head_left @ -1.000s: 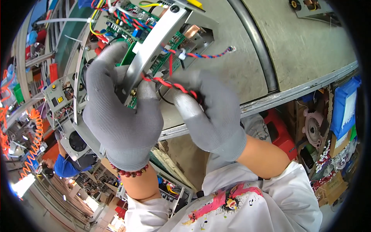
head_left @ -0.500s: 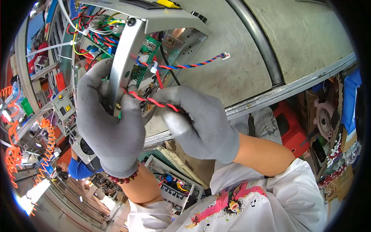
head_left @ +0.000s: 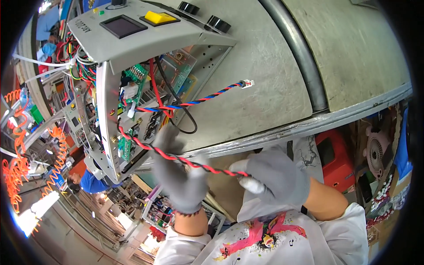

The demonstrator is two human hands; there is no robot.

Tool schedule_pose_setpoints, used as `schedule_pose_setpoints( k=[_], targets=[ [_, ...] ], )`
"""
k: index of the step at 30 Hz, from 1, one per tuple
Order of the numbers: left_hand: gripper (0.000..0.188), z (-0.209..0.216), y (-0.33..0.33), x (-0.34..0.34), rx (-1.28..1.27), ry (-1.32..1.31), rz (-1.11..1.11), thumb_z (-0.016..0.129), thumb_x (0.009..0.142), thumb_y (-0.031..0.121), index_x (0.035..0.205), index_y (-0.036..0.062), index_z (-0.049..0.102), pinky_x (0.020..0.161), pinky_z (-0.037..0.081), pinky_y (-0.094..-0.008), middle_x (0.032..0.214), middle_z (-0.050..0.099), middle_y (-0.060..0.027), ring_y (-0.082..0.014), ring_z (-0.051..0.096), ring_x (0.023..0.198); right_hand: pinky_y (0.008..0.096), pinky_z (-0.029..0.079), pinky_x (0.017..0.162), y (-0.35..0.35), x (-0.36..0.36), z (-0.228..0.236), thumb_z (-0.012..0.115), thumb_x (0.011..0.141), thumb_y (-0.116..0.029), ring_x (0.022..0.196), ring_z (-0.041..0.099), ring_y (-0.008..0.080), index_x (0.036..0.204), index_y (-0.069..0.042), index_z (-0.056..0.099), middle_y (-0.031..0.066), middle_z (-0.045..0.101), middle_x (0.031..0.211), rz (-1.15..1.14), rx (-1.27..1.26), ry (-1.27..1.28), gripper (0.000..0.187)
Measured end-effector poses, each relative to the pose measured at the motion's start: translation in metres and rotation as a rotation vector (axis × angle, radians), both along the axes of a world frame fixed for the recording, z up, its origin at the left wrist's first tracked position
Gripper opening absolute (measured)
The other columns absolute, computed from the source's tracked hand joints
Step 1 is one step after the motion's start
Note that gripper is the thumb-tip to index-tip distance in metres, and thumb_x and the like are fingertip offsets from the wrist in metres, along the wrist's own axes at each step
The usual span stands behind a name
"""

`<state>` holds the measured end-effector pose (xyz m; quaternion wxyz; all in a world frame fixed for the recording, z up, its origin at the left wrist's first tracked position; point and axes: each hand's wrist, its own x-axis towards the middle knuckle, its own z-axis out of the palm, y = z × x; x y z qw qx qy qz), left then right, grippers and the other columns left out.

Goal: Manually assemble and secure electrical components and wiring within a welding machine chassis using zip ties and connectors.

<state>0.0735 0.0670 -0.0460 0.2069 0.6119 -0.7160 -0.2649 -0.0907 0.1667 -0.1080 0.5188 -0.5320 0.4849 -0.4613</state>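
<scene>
A red-and-black twisted wire pair (head_left: pixel 194 164) runs out of the open side of a grey metal machine housing (head_left: pixel 108 119) and is stretched toward me. My right hand (head_left: pixel 280 176), in a grey glove, pinches its far end between thumb and fingertips. Behind the middle of this wire is my gloved left hand (head_left: pixel 179 179), blurred by motion, its thumb and fingers apart. Green circuit boards (head_left: pixel 134 81) show inside the housing. A blue, red and black twisted cable (head_left: pixel 198 100) with a white connector (head_left: pixel 248 84) sticks out over the worktop, beside a black wire loop (head_left: pixel 190 126).
The housing's sloped panel carries a yellow switch (head_left: pixel 160 17), a dark display (head_left: pixel 123 26) and black knobs (head_left: pixel 218 24). It stands on a grey worktop (head_left: pixel 260 110) with a metal edge. Below are a red plastic stool (head_left: pixel 335 159) and a fan (head_left: pixel 375 152). Another person (head_left: pixel 93 180) is at the left.
My right hand has pulled the red-and-black wire pair right and toward me, so more of it shows. My left hand has left the housing's frame and come right. The housing appears tilted differently.
</scene>
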Motion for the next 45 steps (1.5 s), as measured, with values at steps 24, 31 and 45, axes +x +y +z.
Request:
schedule_pose_setpoints(
  k=[24, 31, 45],
  targets=[
    [0.032, 0.044, -0.01, 0.018, -0.346, -0.059, -0.092, 0.07, 0.076, 0.012, 0.102, -0.0061, 0.063, 0.072, 0.046, -0.0286, 0.089, 0.06, -0.0117, -0.0183, 0.057, 0.076, 0.0453, 0.043, 0.089, -0.143, 0.022, -0.075, 0.053, 0.081, -0.018, 0.094, 0.061, 0.0271, 0.109, -0.009, 0.065, 0.0096, 0.065, 0.098, -0.534, -0.46, 0.824, 0.032],
    [0.032, 0.138, -0.163, 0.042, -0.382, -0.052, 0.04, 0.058, 0.087, 0.006, 0.115, -0.0082, 0.059, 0.084, 0.048, -0.0295, 0.104, 0.064, -0.012, -0.0178, 0.06, 0.09, 0.0468, 0.045, 0.09, -0.178, 0.023, -0.059, 0.057, 0.077, -0.017, 0.103, 0.06, 0.0293, 0.105, -0.004, 0.068, 0.0151, 0.064, 0.11, -0.067, -0.273, 0.847, 0.033],
    [0.035, -0.038, -0.355, 0.047, 0.53, -0.2, -0.901, 0.064, 0.079, 0.012, 0.113, 0.0052, 0.061, 0.083, 0.052, -0.0413, 0.098, 0.066, -0.018, -0.0352, 0.065, 0.091, 0.0446, 0.045, 0.091, -0.258, 0.032, -0.055, 0.061, 0.079, -0.02, 0.105, 0.059, 0.0286, 0.11, -0.007, 0.066, 0.0139, 0.063, 0.114, -0.019, -0.107, 0.563, 0.034]
  ],
)
